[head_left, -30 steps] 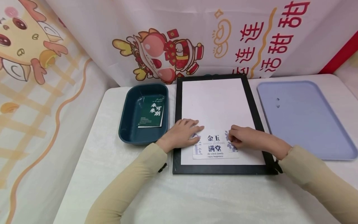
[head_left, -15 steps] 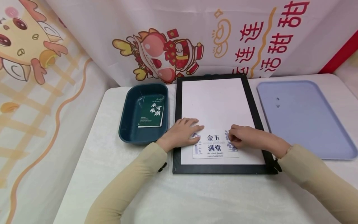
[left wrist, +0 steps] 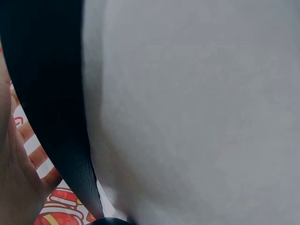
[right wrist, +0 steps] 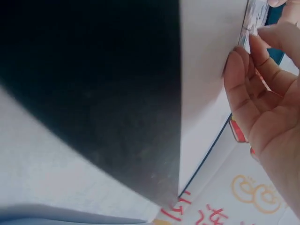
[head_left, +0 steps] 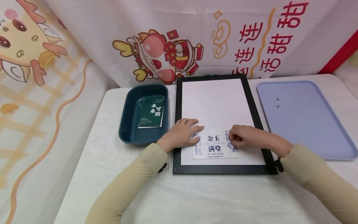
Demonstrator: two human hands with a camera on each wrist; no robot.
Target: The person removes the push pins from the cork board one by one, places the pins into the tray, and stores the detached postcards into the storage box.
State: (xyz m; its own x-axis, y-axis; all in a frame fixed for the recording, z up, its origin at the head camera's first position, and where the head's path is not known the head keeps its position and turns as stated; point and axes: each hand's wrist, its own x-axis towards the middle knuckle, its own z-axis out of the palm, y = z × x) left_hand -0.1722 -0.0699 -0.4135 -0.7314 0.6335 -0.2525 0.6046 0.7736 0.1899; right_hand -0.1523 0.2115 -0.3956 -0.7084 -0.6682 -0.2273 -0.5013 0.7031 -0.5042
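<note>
A white card (head_left: pixel 214 146) with dark and lilac Chinese characters lies on the lower part of a white board (head_left: pixel 212 102) with a black frame. Across the card's left edge rests my left hand (head_left: pixel 183 133), fingers spread and flat; part of it shows at the left of the left wrist view. My right hand (head_left: pixel 247 137) is at the card's right side. In the right wrist view, its fingers (right wrist: pixel 236 77) are bent and the thumb meets the forefinger right over the card. I cannot tell what is between those tips.
Left of the board stands a dark teal bin (head_left: pixel 127 127) holding a green booklet (head_left: pixel 152 113). A pale blue tray (head_left: pixel 305 124) lies on the right, with two tiny objects (head_left: pixel 277 102) near its left side. A printed cloth (head_left: pixel 207 31) hangs behind the white-covered table (head_left: pixel 218 199).
</note>
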